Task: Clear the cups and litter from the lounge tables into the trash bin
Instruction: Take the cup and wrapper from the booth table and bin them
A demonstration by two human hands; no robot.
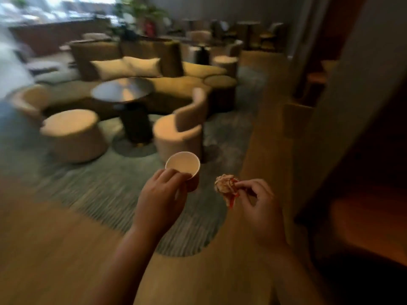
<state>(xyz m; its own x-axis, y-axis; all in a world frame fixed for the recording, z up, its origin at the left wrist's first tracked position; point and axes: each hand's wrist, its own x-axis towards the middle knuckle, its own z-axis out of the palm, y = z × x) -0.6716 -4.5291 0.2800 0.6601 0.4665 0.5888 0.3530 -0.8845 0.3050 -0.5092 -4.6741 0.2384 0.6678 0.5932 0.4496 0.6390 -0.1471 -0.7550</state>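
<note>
Table [122, 90] back left: round, dark, top blurred, cannot tell whether any litter is on it. Left hand [161, 194] next, raised over the carpet, thumb and fingers curled round the near rim and upper wall of the paper cup [182, 166]. Cup upright, mouth tipped slightly toward the camera, pale inside, nothing visible in it (so judged empty and very light). Thin paper wall, easy to crush; matte, so low slip risk. Best taken at the rolled rim, likely the stiffest part; avoid squeezing mid-wall, probably prone to buckling. Just right of the cup, not touching it: crumpled wrapper [226, 188], pale paper with red marks, wadded into a loose ball with a tail hanging down. Judged near-weightless, soft, springy; liable to unfurl if held slack. Pinched at its right edge between thumb and fingertip of right hand [262, 208], other fingers loosely curled, holding nothing else. Light pinch probably enough for the weight; fuller wrap round the wad safer for carrying. Both hands loaded, neither free. Trash bin not in view.
</note>
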